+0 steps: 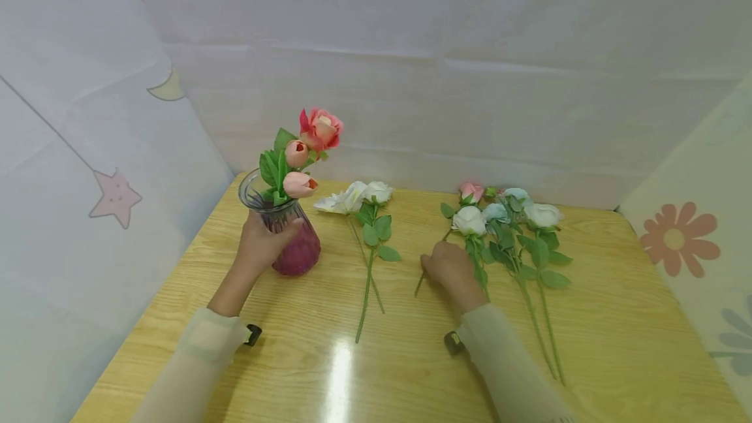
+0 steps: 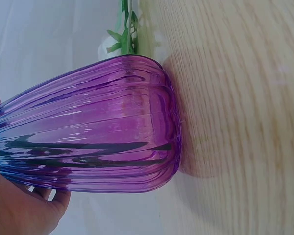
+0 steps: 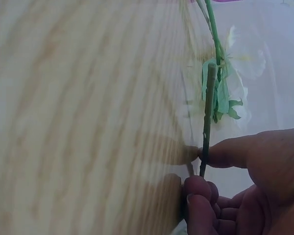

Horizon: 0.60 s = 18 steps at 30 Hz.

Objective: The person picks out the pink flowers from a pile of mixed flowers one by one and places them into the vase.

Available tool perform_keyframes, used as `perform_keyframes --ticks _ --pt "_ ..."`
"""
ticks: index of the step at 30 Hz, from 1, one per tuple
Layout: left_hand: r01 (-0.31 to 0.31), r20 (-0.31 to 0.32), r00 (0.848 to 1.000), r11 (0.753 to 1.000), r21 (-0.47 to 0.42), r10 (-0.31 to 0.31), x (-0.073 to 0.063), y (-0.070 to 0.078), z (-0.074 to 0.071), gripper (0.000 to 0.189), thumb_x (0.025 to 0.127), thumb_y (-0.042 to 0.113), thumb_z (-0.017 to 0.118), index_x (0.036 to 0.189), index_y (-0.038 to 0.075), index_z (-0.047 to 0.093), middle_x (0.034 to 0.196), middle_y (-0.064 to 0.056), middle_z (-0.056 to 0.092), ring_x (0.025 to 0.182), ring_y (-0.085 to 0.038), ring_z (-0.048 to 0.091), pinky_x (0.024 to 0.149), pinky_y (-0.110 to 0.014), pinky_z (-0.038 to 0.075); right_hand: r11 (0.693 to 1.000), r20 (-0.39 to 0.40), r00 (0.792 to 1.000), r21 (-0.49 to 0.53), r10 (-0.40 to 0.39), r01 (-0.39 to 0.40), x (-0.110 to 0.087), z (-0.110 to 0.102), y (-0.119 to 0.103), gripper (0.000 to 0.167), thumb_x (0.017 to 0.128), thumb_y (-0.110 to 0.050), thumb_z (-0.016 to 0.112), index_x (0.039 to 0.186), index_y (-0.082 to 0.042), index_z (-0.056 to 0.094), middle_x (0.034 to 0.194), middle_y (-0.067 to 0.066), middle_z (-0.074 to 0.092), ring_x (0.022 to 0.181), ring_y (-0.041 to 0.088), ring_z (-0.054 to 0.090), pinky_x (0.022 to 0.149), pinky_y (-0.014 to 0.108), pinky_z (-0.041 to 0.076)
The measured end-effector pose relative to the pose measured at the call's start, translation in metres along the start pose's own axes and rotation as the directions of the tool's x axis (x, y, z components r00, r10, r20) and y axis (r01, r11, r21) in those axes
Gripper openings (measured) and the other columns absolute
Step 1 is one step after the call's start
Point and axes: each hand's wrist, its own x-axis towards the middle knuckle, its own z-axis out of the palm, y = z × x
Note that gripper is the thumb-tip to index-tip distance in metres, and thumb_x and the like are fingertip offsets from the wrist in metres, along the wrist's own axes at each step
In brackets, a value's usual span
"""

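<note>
My left hand (image 1: 261, 240) grips the ribbed glass vase (image 1: 301, 250) below its flared rim, thumb across the front. The glass is purple-pink low down and bluish above; its base (image 2: 169, 122) is at the tabletop in the left wrist view. Two pale pink tulips (image 1: 299, 185) and a coral-pink rose (image 1: 322, 129) stand in it, leaning right. My right hand (image 1: 452, 269) pinches a thin green stem (image 3: 208, 107) between thumb and fingers, low over the table. This stem runs up towards a small pink rose (image 1: 471, 192) at the back; part of it is hidden by the hand.
Two white flowers (image 1: 377, 192) with crossing stems lie between my hands. Right of my right hand lie white roses (image 1: 543, 215) and pale blue flowers (image 1: 517, 196), long stems pointing towards me. The wooden table (image 1: 399, 377) ends at a pale cloth backdrop (image 1: 388, 116) behind.
</note>
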Motion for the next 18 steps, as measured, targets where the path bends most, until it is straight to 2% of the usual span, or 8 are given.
perform_keyframes --ticks 5,11,18 --pt "0.008 -0.003 1.0 1.0 0.008 -0.008 0.0 -0.001 0.0 0.082 0.089 0.024 0.079 0.151 0.005 0.03 0.139 -0.02 0.054 0.132 -0.036 0.05 0.112 -0.056 0.041 1.0 0.02 1.0 -0.002 0.012 -0.012 0.005 -0.002 0.001 0.043 0.103 -0.032 0.05 0.067 -0.008 0.054 0.07 0.011 0.057 0.058 0.023 0.053 0.047 0.032 0.042" --pt "0.009 -0.009 1.0 1.0 0.016 -0.009 0.0 -0.001 0.0 0.081 0.088 0.025 0.079 0.151 0.006 0.031 0.139 -0.02 0.054 0.132 -0.036 0.05 0.111 -0.055 0.041 1.0 0.041 0.999 0.02 0.0 -0.001 0.009 -0.006 0.003 0.043 0.099 -0.025 0.051 0.06 -0.01 0.05 0.062 0.008 0.054 0.051 0.019 0.049 0.044 0.028 0.039" --pt "0.013 -0.01 1.0 1.0 0.019 -0.012 0.0 0.0 -0.001 0.081 0.088 0.024 0.079 0.15 0.006 0.031 0.137 -0.019 0.054 0.131 -0.034 0.051 0.111 -0.054 0.042 0.999 0.04 0.999 0.044 -0.005 0.003 0.012 -0.006 0.008 0.041 0.095 -0.031 0.056 0.06 -0.01 0.052 0.061 0.005 0.054 0.053 0.019 0.049 0.048 0.028 0.04"
